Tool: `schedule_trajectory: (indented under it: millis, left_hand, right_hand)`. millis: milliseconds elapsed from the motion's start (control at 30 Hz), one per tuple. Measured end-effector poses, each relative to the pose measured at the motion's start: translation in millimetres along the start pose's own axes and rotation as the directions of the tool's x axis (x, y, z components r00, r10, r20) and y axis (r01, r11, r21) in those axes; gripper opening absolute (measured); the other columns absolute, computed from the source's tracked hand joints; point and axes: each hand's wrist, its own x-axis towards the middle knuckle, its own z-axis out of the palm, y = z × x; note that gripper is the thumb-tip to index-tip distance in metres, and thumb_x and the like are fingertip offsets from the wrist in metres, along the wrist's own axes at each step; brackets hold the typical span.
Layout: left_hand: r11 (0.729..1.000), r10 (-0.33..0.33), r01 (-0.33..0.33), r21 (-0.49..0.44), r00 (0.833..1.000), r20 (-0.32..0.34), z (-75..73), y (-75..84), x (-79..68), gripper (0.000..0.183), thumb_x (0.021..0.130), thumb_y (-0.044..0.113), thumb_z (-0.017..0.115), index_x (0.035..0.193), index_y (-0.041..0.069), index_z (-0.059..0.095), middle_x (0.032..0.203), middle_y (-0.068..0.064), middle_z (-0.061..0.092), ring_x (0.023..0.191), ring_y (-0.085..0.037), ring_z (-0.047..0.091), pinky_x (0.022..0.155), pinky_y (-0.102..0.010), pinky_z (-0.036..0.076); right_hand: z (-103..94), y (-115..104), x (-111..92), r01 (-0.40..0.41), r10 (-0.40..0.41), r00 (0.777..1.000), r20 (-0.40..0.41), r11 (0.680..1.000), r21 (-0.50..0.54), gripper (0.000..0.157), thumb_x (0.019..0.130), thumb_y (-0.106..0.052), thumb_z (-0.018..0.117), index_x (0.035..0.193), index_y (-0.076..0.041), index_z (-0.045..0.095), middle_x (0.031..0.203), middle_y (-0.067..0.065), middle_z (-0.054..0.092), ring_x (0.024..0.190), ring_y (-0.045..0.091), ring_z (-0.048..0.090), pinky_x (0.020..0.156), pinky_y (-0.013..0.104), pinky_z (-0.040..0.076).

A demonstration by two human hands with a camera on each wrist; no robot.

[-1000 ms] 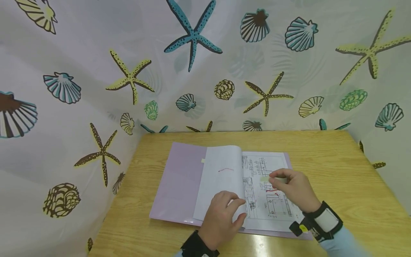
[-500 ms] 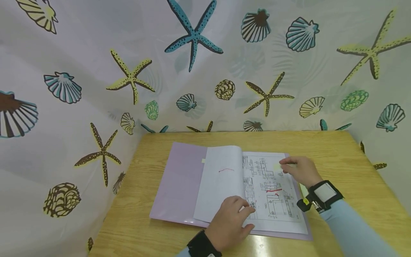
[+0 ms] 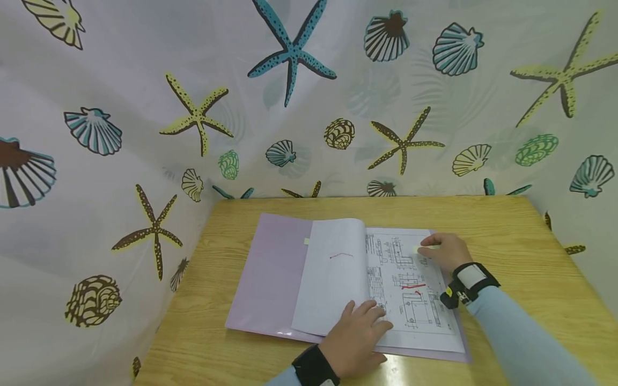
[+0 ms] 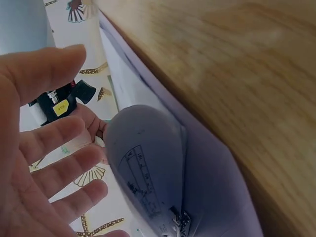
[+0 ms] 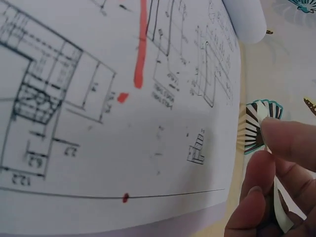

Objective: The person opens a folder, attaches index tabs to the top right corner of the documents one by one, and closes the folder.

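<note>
An open lilac folder [image 3: 270, 273] holds white sheets. Its right page [image 3: 429, 336] bears black technical drawings and red marks, while a turned sheet [image 3: 323, 289] with a red line curves over on the left. Near that page's upper right edge, my right hand [image 3: 446, 252] pinches a pale yellow sticky note [image 5: 280, 207] between thumb and fingers; in the right wrist view the note stands off the paper. My left hand [image 3: 354, 340], fingers spread, is over the folder's lower middle; the left wrist view shows nothing in its grasp [image 4: 54, 163].
Under the folder is a wood-grain table [image 3: 526, 257]. A small yellowish tab [image 3: 306, 241] sticks out at the left sheet's edge. A metal binder clip [image 4: 178, 221] shows at the fold. Curtains [image 3: 309, 128] with shells and starfish enclose the table's back and sides.
My right hand has gone from the middle of the right page up and right to its outer edge, carrying the sticky note. The left hand has shifted right and spread its fingers.
</note>
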Motion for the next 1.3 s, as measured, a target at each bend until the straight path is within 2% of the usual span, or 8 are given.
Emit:
schedule_trajectory:
  millis: [167, 367, 533, 800, 1000, 1300]
  left_hand:
    - [1.000, -0.020, 0.022, -0.012, 0.992, 0.128, 6.4, 0.9, 2.3, 0.058, 0.079, 0.054, 0.068, 0.130, 0.031, 0.052, 0.145, 0.005, 0.038, 0.137, -0.023, 0.018, 0.097, -0.062, 0.034]
    - [1.000, -0.024, 0.022, 0.015, 0.987, 0.159, 14.6, 1.1, 1.9, 0.058, 0.079, 0.052, 0.069, 0.131, 0.033, 0.051, 0.147, 0.006, 0.035, 0.139, -0.025, 0.014, 0.095, -0.069, 0.031]
    - [0.998, -0.046, 0.039, 0.039, 0.980, 0.194, 20.1, 1.5, 2.2, 0.055, 0.082, 0.046, 0.067, 0.132, 0.035, 0.049, 0.146, 0.009, 0.037, 0.139, -0.020, 0.014, 0.097, -0.069, 0.028]
    - [0.998, -0.056, 0.052, 0.029, 0.982, 0.181, 27.0, -0.5, 2.7, 0.044, 0.087, 0.034, 0.064, 0.129, 0.033, 0.052, 0.142, 0.010, 0.042, 0.136, -0.019, 0.022, 0.097, -0.070, 0.027]
    - [0.998, -0.047, 0.040, 0.048, 0.986, 0.158, 28.9, -1.4, 2.9, 0.041, 0.088, 0.035, 0.064, 0.127, 0.034, 0.054, 0.139, 0.010, 0.045, 0.134, -0.018, 0.027, 0.096, -0.069, 0.029]
    - [0.999, -0.051, 0.049, 0.018, 0.983, 0.176, 27.3, -1.6, 3.4, 0.039, 0.089, 0.035, 0.062, 0.127, 0.036, 0.054, 0.139, 0.012, 0.045, 0.134, -0.017, 0.027, 0.095, -0.070, 0.029]
  right_hand:
    - [6.0, 8, 9, -0.043, 0.043, 0.999, 0.025, 0.999, 0.007, 0.036, 0.087, -0.033, 0.066, 0.110, -0.006, 0.063, 0.117, 0.022, 0.058, 0.092, 0.033, 0.053, 0.079, 0.048, 0.046]
    - [9.9, 9, 11, -0.029, 0.030, 0.999, 0.020, 0.999, -0.027, 0.033, 0.087, -0.031, 0.066, 0.107, -0.005, 0.065, 0.114, 0.022, 0.059, 0.091, 0.032, 0.054, 0.076, 0.046, 0.046]
    - [13.3, 11, 12, -0.024, 0.025, 1.000, 0.014, 0.999, -0.044, 0.033, 0.087, -0.031, 0.067, 0.106, -0.005, 0.065, 0.114, 0.022, 0.060, 0.088, 0.029, 0.055, 0.072, 0.042, 0.046]
    - [16.5, 13, 15, -0.033, 0.033, 0.999, 0.004, 0.998, -0.050, 0.032, 0.085, -0.031, 0.067, 0.105, -0.004, 0.066, 0.111, 0.021, 0.061, 0.085, 0.029, 0.055, 0.066, 0.037, 0.045]
    - [17.7, 14, 16, -0.034, 0.034, 0.999, 0.004, 0.998, -0.061, 0.032, 0.086, -0.031, 0.067, 0.105, -0.004, 0.066, 0.110, 0.021, 0.062, 0.084, 0.029, 0.054, 0.065, 0.035, 0.044]
    - [17.0, 13, 16, -0.021, 0.021, 1.000, -0.004, 0.996, -0.083, 0.031, 0.086, -0.029, 0.067, 0.104, -0.003, 0.065, 0.110, 0.023, 0.061, 0.085, 0.031, 0.054, 0.066, 0.037, 0.045]
